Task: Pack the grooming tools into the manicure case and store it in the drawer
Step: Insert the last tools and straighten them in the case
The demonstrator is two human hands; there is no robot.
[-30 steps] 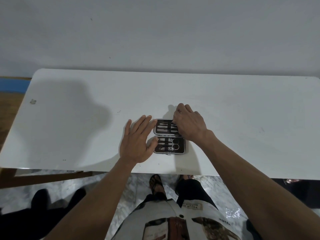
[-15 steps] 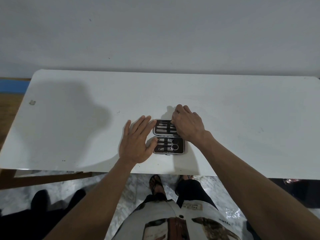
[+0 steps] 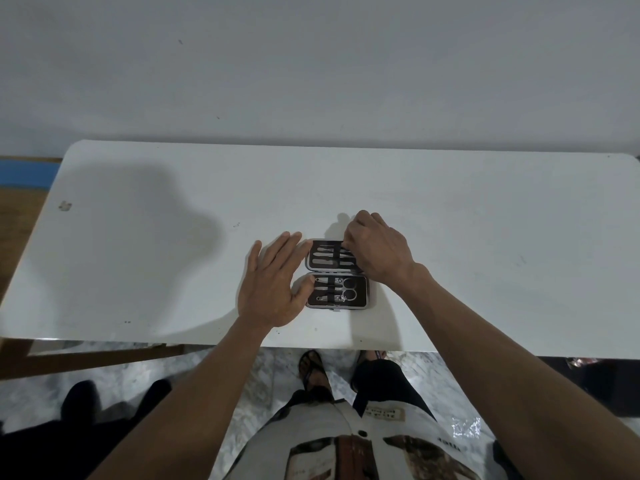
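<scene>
Case (image 3: 337,273) is seen lying open and flat on the table (image 3: 485,237), near its front edge, both halves facing up. Table surface is otherwise bare around it, apart from small marks. No drawer is visible in this view.

Left hand (image 3: 272,287) is laid flat on the table, just beside the case's left side, fingers spread and straight; the thumb tip touches or nearly touches the near half's left edge. Nothing is held in it. Its position is unchanged against the frames a second back; it is judged to be steadying the case.

Right hand (image 3: 379,251) is curled over the right end of the far half, fingertips (image 3: 347,244) pinched close together at the upper row of tools. Compared with the earlier frames, the hand is shifted slightly back and right, so more of the far half is exposed. Whether a tool is gripped or merely pressed under its strap cannot be told; the fingertips hide the contact.

Far half holds several slim tools (image 3: 327,256) in two rows under a strap. Near half holds scissors (image 3: 349,288) and a few slim tools beside them, all seated.

Judgement: no loose tools are seen on the table, so packing appears to be at its last tool. Closing the case and stowing it are not yet done.
</scene>
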